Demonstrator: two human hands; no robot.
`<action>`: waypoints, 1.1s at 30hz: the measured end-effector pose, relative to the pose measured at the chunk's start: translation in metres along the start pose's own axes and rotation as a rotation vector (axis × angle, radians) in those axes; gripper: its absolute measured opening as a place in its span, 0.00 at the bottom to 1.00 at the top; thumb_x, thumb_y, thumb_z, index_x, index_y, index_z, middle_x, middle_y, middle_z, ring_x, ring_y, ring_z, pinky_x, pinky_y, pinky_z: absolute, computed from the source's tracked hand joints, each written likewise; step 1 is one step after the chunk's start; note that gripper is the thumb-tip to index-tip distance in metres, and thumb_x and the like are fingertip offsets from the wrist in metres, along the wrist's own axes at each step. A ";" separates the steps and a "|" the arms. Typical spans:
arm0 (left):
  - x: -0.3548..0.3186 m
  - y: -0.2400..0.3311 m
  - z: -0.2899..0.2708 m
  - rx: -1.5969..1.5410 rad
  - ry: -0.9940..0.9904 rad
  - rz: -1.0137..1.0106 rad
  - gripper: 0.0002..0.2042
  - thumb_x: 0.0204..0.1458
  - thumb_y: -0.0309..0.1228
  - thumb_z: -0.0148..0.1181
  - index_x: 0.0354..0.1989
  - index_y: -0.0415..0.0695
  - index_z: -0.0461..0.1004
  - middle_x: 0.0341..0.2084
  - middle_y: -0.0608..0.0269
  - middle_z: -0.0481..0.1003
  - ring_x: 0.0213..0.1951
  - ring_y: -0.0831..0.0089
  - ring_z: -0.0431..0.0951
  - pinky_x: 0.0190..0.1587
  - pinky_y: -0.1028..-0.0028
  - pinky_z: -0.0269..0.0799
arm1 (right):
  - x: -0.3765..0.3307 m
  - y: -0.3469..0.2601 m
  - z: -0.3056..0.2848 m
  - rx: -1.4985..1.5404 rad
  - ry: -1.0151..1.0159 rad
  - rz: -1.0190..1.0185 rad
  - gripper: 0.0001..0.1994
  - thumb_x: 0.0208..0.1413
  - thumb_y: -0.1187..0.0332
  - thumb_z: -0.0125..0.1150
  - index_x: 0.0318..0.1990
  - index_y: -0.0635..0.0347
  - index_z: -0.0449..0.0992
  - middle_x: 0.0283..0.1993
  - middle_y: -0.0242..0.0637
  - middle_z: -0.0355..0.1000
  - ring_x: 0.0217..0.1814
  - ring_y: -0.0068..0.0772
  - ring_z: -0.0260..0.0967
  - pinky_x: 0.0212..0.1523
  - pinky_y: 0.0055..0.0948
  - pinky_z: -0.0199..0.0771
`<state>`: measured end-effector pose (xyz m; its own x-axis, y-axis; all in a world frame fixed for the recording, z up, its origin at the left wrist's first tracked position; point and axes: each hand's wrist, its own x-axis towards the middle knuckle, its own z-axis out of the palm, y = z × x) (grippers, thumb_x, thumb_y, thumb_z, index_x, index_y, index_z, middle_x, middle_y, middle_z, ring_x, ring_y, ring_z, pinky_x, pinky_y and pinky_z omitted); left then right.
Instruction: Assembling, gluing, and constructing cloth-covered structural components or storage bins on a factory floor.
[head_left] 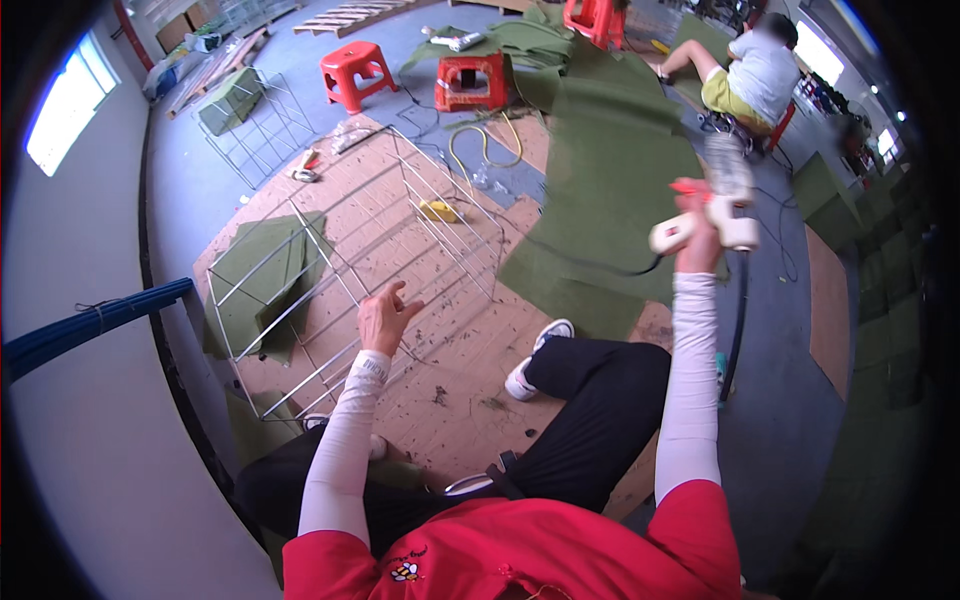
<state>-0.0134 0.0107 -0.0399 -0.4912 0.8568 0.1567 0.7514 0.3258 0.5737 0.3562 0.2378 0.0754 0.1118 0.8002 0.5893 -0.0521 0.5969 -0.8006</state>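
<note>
A person in a red knit shirt, smooth dark trousers and wrinkled white sleeves sits with knees apart on a tan sheet, its flat surface strewn with dark scraps. The left hand is raised with its fingers loosely bent and spread, with nothing seen between them; it overlaps a box-shaped frame of thin, straight metal rods, though whether it touches them cannot be told. The right hand, blurred, is lifted out to the side, its fingers wrapped around a cream-and-red plastic hand tool, gun-like in outline, with a smooth dark cable hanging below.

The open frame lies ahead and to the left on the tan sheet, beside and partly over layered, straight-edged green cloth. A bundle of slim blue rods juts in from the left. Beyond the frame's near rods shows a small, rounded yellow object, and past it a looped yellow hose. A long, matte green sheet stretches away to the right.

Farther off stand glossy red plastic stools, a second wire frame, a seated co-worker and a slatted wooden pallet.
</note>
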 end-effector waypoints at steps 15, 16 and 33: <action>-0.105 -0.277 -0.149 -0.374 0.290 -0.829 0.27 0.44 0.56 0.53 0.27 0.38 0.67 0.21 0.65 0.70 0.26 0.75 0.68 0.28 0.68 0.60 | -0.113 0.101 0.183 0.184 -0.263 0.845 0.20 0.46 0.63 0.61 0.47 0.60 0.68 0.42 0.31 0.68 0.46 0.26 0.62 0.45 0.27 0.60; -0.111 -0.271 -0.132 -0.626 0.293 -0.921 0.28 0.45 0.58 0.49 0.31 0.38 0.69 0.22 0.62 0.72 0.25 0.72 0.70 0.28 0.72 0.62 | -0.114 0.109 0.189 0.238 -0.214 0.919 0.20 0.46 0.64 0.60 0.47 0.61 0.68 0.44 0.33 0.67 0.49 0.28 0.61 0.48 0.28 0.60; -0.101 -0.203 -0.117 -0.910 0.297 -0.838 0.29 0.53 0.55 0.36 0.39 0.39 0.70 0.23 0.58 0.75 0.29 0.71 0.76 0.33 0.75 0.68 | -0.101 0.090 0.187 0.307 -0.529 0.788 0.15 0.49 0.67 0.57 0.44 0.62 0.69 0.41 0.37 0.70 0.44 0.28 0.68 0.44 0.26 0.66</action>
<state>-0.1676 -0.1891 -0.0776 -0.8352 0.3621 -0.4140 -0.3501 0.2305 0.9079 0.1548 0.2219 -0.0355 -0.5174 0.8532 -0.0661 -0.1837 -0.1861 -0.9652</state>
